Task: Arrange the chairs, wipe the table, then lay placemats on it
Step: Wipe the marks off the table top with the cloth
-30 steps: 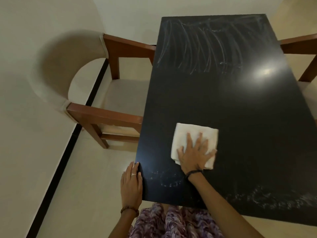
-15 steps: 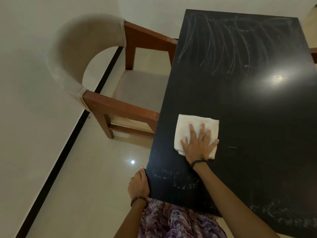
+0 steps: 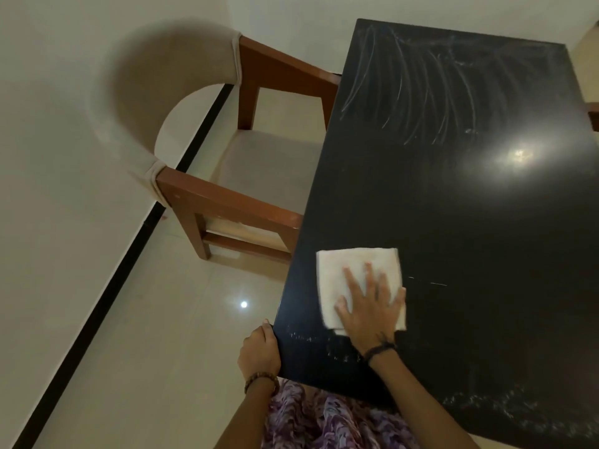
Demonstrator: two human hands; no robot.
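A black glossy table [image 3: 453, 222] fills the right of the view, with wet wipe streaks at its far end and droplets along its near edge. A folded white cloth [image 3: 343, 273] lies flat near the table's near left corner. My right hand [image 3: 369, 306] presses on the cloth with fingers spread. My left hand [image 3: 259, 351] grips the table's near left corner, fingers curled over the edge. A wooden armchair [image 3: 227, 196] with a beige curved back and seat stands tucked against the table's left side.
A cream wall with a black skirting strip [image 3: 129, 247] runs diagonally on the left. Shiny beige floor tiles [image 3: 181, 335] lie between wall and table. A bit of a second wooden chair [image 3: 593, 115] shows at the right edge.
My right hand and the cloth have slid a little toward the near edge and left corner. My left hand curled from lying flat to gripping the corner. The camera has shifted.
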